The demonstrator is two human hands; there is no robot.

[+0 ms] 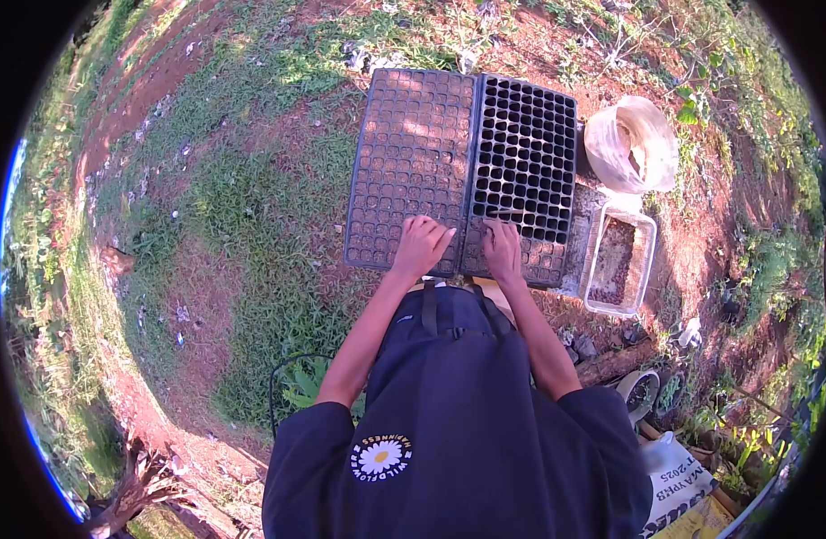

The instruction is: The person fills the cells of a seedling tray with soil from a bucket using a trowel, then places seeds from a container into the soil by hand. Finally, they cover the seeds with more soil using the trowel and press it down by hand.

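Observation:
Two black seedling trays lie side by side in front of me. Dark soil fills the cells of the left seedling tray (pixel 411 153). In the right seedling tray (pixel 527 144) the far cells are hollow, and the nearest rows hold soil. My left hand (pixel 422 244) lies over the near right part of the soil-filled tray, thumb apart from the loosely bent fingers. Over the near left rows of the other tray is my right hand (pixel 503 249), its fingers drawn together and pointing down. Whatever is between those fingertips is hidden. A thin pale sliver (pixel 505 213) shows just beyond them.
A whitish round tub (pixel 630 144) stands right of the trays. Nearer to me is a rectangular plastic container (pixel 648 269) with dark reddish-brown contents. A log (pixel 615 361), a round pot (pixel 639 393) and a printed sack (pixel 678 481) lie at lower right. Grass and bare earth surround everything.

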